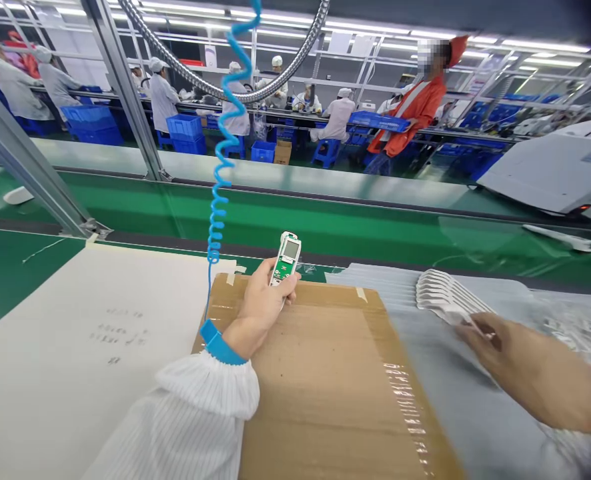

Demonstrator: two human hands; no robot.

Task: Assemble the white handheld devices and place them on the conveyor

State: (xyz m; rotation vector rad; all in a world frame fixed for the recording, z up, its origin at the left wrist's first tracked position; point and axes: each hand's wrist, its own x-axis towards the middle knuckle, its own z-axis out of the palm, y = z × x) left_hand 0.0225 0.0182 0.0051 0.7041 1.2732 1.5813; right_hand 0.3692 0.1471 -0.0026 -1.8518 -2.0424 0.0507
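Observation:
My left hand (265, 297), with a blue strap at its wrist, grips a small white device (286, 259) above the far end of a cardboard sheet (320, 360). The device shows a grey screen and a green circuit board. On the right, my right hand (520, 360) is closed at the near end of a fanned row of white plastic parts (448, 293); its fingertips pinch one of them. Those parts lie on a grey-white sheet (415, 347).
A coiled blue cord (220, 200) hangs down to my left wrist. White paper (90, 333) lies at the left. Small white pieces (585, 333) are heaped at the far right. Beyond runs a green conveyor (325, 230); a person in orange (410, 113) carries a blue tray.

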